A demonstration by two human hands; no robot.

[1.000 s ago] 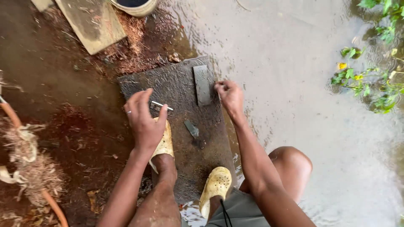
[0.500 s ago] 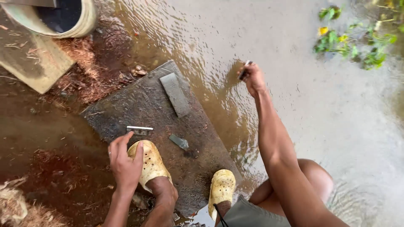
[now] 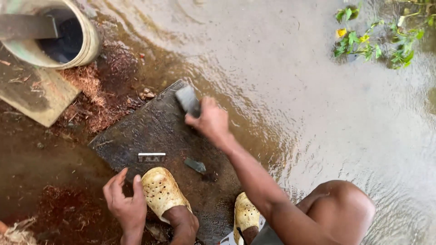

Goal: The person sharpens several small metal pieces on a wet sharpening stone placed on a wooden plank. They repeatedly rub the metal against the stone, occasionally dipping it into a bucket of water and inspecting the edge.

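Here, the fingers of the right hand are curled around a grey rectangular stone, which rests at the far corner of a dark wet slab. The left hand, fingers loosely spread and holding nothing, rests at the slab's near edge beside a yellow clog. A small flat blade and a grey shard lie on the slab. Shallow water borders it.

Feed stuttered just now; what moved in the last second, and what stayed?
The right hand came back from the muddy water and gripped the grey rectangular stone block. The left hand dropped beside the yellow clog. The small metal blade and dark slab stayed.
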